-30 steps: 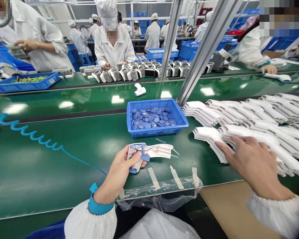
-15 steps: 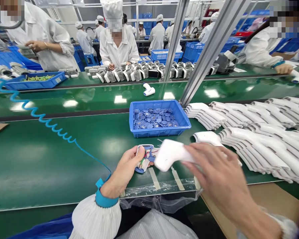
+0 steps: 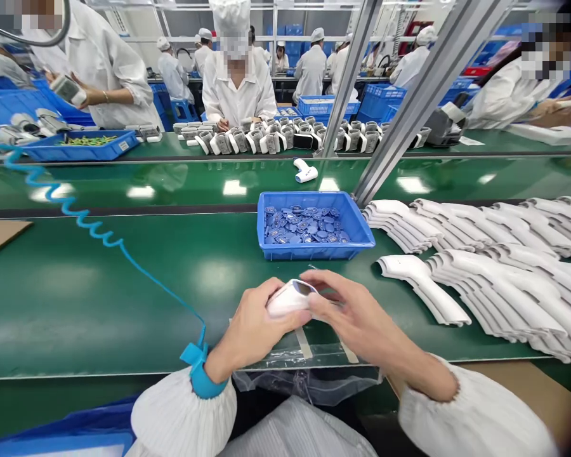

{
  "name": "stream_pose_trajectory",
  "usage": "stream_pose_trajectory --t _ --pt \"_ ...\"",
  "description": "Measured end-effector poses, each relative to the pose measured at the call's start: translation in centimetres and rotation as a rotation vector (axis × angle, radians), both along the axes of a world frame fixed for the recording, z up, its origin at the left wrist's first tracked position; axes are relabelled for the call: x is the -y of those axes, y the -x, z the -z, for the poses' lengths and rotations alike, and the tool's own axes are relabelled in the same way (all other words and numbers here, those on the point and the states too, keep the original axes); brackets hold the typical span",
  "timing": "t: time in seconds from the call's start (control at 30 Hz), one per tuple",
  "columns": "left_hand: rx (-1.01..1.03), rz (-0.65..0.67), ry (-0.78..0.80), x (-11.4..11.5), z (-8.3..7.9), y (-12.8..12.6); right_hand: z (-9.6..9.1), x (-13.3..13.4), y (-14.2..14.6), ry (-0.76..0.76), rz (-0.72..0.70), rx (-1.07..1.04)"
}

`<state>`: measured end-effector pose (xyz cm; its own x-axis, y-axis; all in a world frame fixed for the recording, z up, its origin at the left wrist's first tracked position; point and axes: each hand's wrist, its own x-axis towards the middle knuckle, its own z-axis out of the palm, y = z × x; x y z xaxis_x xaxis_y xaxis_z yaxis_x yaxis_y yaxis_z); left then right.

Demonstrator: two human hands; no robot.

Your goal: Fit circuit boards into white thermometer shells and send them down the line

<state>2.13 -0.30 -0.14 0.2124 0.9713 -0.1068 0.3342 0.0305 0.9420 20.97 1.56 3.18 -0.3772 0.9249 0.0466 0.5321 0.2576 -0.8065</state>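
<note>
A white infrared thermometer (image 3: 283, 302) with a small dark screen is held between my two hands, just above the front part of the green bench. My left hand (image 3: 259, 322) is closed round its near end, the thumb along the lower side. At its screen end, my right hand (image 3: 352, 311) grips with thumb and fingers. The handle and the inner parts are hidden by the hands. Beyond them stands a blue tray (image 3: 316, 252) of small blue plastic pieces (image 3: 304, 225). One white half shell (image 3: 423, 285) lies apart on the right.
Stacked white shells (image 3: 499, 285) cover the right side. A coiled blue cord (image 3: 95, 231) runs to the blue wrist strap (image 3: 204, 374) on my left wrist. A metal post (image 3: 409, 95) slants up behind the tray. A finished-looking thermometer (image 3: 305, 170) lies on the conveyor; co-workers sit beyond.
My right hand has brought the white shell left onto the open blue-and-white half with wires in my left hand. The wires are now covered, and both hands grip the closed body.
</note>
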Motion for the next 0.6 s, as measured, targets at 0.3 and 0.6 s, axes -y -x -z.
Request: stream_pose_trajectory --t 0.3,0.6 --pt "-0.158 0.139 -0.116 0.6 0.4 -1.5 1.9 -0.9 6.1 -0.6 0.243 0.221" --pt "-0.042 0.144 -0.049 0.9 0.8 -0.9 1.3 -0.4 4.7 -0.543 0.493 0.101"
